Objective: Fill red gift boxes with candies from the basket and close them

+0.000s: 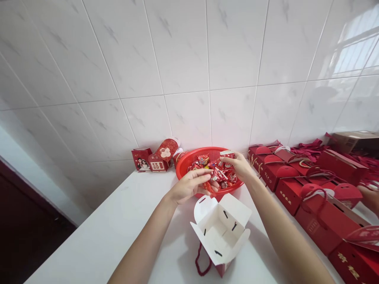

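A red plastic basket (pixel 180 165) holds many wrapped candies (pixel 203 159), mostly red. My left hand (pixel 191 184) is over the basket's near left side, its fingers curled around a few red-wrapped candies (pixel 215 174). Over the right side, my right hand (pixel 241 167) pinches a small red and white packet (pixel 226 155) between thumb and fingers. Just in front of the basket stands a gift box (pixel 222 232) with its white flaps spread and its top open. Slots with dark cord ends show on its inner walls, and a dark red cord handle (pixel 203 262) hangs from its left side.
Rows of red gift boxes (pixel 288 193) line the right side of the white table (pixel 118 228). Dark red ribbons (pixel 310 148) and a cardboard box (pixel 355 140) lie behind them. Another person's hand (pixel 370 197) shows at the right edge. Decorated boxes (pixel 158 161) stand by the tiled wall.
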`<state>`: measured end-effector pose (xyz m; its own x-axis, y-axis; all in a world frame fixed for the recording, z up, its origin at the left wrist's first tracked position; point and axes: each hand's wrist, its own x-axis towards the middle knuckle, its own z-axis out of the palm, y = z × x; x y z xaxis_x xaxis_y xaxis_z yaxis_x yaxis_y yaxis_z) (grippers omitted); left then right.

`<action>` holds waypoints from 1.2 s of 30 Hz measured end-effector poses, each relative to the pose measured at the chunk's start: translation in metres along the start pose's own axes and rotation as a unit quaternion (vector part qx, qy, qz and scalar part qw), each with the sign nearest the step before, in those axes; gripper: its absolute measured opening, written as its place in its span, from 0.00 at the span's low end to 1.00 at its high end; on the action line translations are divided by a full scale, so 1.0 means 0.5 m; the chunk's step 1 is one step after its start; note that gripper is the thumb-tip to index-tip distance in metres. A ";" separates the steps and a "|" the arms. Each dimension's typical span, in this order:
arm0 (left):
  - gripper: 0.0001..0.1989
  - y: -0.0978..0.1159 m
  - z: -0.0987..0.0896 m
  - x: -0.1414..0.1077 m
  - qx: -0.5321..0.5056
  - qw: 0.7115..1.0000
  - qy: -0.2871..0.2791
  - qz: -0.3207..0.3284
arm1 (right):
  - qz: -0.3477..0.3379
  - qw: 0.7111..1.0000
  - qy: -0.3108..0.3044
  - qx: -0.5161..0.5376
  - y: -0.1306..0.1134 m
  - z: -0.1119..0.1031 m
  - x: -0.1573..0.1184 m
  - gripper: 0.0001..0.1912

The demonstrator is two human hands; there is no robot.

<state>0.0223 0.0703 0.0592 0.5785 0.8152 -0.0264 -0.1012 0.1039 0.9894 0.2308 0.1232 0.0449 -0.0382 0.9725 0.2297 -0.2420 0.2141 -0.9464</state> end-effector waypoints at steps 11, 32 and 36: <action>0.20 0.040 0.008 -0.092 0.366 0.915 -0.169 -0.016 | -0.081 0.965 -0.179 -0.174 -0.117 0.038 -0.090 0.14; 0.24 0.065 0.008 -0.133 0.536 0.832 -0.108 -0.096 | -0.105 0.816 -0.318 -0.471 -0.150 0.071 -0.166 0.10; 0.28 0.066 0.005 -0.140 0.524 0.837 -0.124 -0.095 | -0.099 0.792 -0.305 -0.520 -0.169 0.053 -0.176 0.11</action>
<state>-0.0196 0.0153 0.0942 0.6674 0.6837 -0.2952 0.7021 -0.4455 0.5555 0.2291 0.0172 0.1108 -0.6369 0.7531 0.1650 0.6145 0.6252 -0.4811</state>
